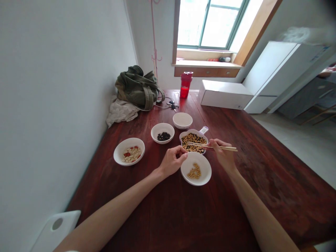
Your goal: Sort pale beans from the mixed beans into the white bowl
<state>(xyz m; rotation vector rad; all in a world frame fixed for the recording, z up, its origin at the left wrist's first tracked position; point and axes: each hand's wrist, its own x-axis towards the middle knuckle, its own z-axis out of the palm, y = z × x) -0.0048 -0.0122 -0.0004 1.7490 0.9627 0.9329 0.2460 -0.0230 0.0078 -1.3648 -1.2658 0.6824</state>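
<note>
My right hand (224, 154) grips a pair of chopsticks (223, 147), their tips over mixed yellow and dark beans in a lilac-rimmed dish with a short handle (204, 130). Just in front of that dish stands a white bowl (205, 176) with a small heap of yellow beans (194, 171). My left hand (172, 161) is closed at this bowl's upper left rim, thumb and fingertips against it. Farther left is a white bowl (156, 128) of black beans (163, 136). Another bowl (117, 150) holds pale, flat pieces and some red ones (132, 154).
A plain white bowl (182, 120) stands behind the dish. Along the back of the wooden table (236, 210) are a green bag (136, 87), keys (172, 105), a red bottle (186, 85) and a white box (223, 94). The wall (52, 105) borders the left side.
</note>
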